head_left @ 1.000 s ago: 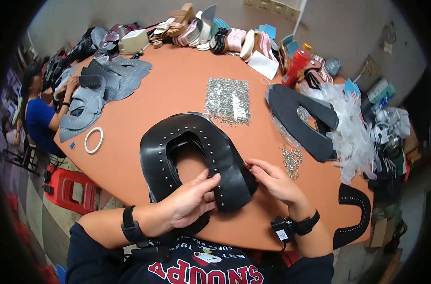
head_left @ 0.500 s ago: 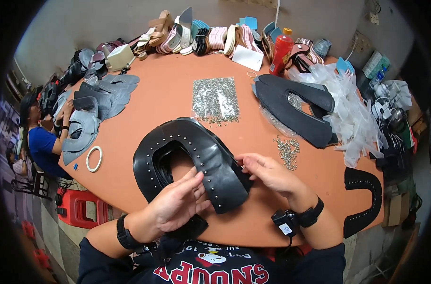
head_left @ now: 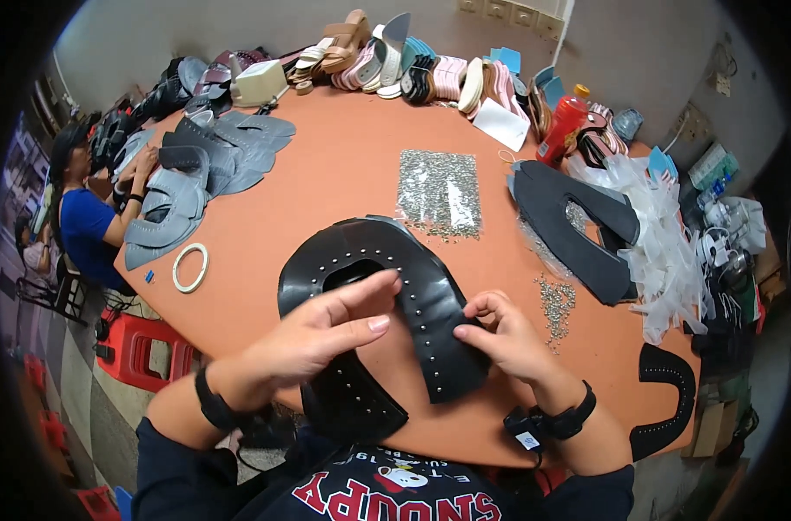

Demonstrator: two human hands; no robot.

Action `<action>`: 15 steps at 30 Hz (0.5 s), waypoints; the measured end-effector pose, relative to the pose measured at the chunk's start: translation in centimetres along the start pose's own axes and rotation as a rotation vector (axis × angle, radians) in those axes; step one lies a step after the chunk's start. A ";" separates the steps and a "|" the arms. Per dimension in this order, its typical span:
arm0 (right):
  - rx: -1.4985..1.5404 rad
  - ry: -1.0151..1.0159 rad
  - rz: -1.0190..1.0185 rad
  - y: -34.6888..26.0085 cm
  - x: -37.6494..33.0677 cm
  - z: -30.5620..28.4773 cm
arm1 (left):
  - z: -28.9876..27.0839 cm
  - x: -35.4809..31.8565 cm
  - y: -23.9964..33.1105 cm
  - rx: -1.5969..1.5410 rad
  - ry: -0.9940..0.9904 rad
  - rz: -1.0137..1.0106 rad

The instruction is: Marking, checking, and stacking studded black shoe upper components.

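A glossy black U-shaped leather piece (head_left: 443,304), studded with small round metal rivets along its inner curve, lies in front of me on the table, apparently over more black pieces. My left hand (head_left: 313,339) hovers across its inner opening, fingers stretched and thumb apart, holding nothing. At the piece's right edge my right hand (head_left: 512,343) is closed, with thumb and curled fingers on the leather; some fingertips are hidden. Beyond the piece sits a clear bag of small metal rivets (head_left: 439,187). Loose rivets (head_left: 556,304) are heaped past my right hand.
On the orange table (head_left: 326,174), grey shoe parts (head_left: 239,143) lie left near a tape roll (head_left: 190,267). Dark U-shaped pieces (head_left: 578,234), white plastic scraps (head_left: 665,243) and a red bottle (head_left: 565,126) stand right. A co-worker in blue (head_left: 87,226) sits at the far left.
My left hand has lifted from the leather's inner edge and stretched its fingers forward. My right hand has drawn its thumb onto the right edge. The view has shifted left.
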State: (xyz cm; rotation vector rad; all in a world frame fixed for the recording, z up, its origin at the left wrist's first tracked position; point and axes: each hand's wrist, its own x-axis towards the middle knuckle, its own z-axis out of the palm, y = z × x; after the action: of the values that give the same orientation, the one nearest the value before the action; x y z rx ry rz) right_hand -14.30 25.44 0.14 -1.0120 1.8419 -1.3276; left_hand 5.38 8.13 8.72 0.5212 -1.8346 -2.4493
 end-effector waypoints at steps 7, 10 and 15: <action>0.217 -0.037 0.123 -1.8 2.1 -1.1 | -7.7 5.3 2.0 1.474 -0.149 0.418; 0.078 -0.097 0.159 -1.4 1.7 -0.5 | -8.4 6.0 0.5 1.639 -0.144 0.215; -0.621 -0.080 -0.134 -5.2 0.0 1.6 | -6.8 6.1 1.9 1.719 -0.134 0.078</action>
State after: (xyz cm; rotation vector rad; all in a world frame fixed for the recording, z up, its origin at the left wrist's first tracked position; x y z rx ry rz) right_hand -11.84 23.67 4.68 -1.4962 2.2069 -0.7675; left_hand 1.22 -0.18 7.37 0.1929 -3.3719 -0.2564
